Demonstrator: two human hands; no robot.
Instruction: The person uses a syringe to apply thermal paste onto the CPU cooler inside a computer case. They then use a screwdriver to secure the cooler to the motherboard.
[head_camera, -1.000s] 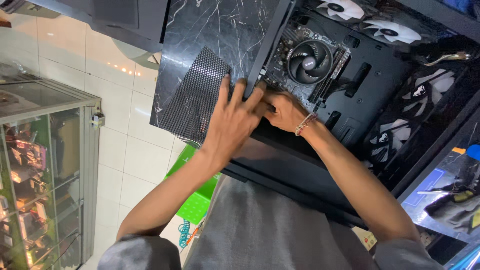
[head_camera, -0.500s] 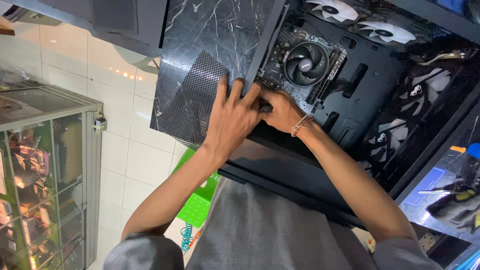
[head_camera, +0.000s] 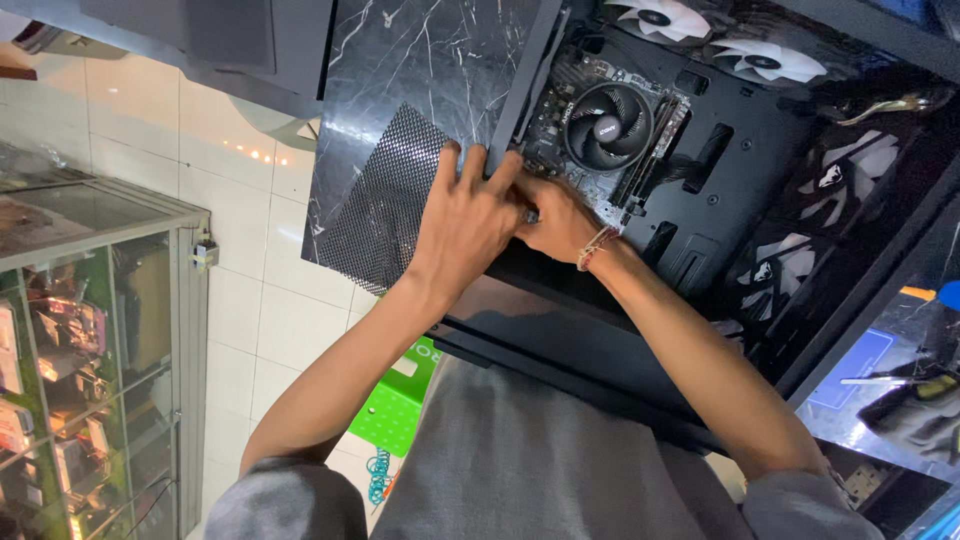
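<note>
Pressing together inside the open computer case (head_camera: 740, 150) — left hand (head_camera: 468, 222), right hand (head_camera: 556, 222); motherboard (head_camera: 600, 130) within; grips unclear.

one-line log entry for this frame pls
left hand: fingers spread on case edge by mesh panel | right hand: on motherboard edge below CPU cooler fan | PC case: open | grip: unclear

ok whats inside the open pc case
A motherboard with a round cooler fan and white case fans. Both hands, left and right, cover the board's lower corner, hiding whatever they work on.
</note>
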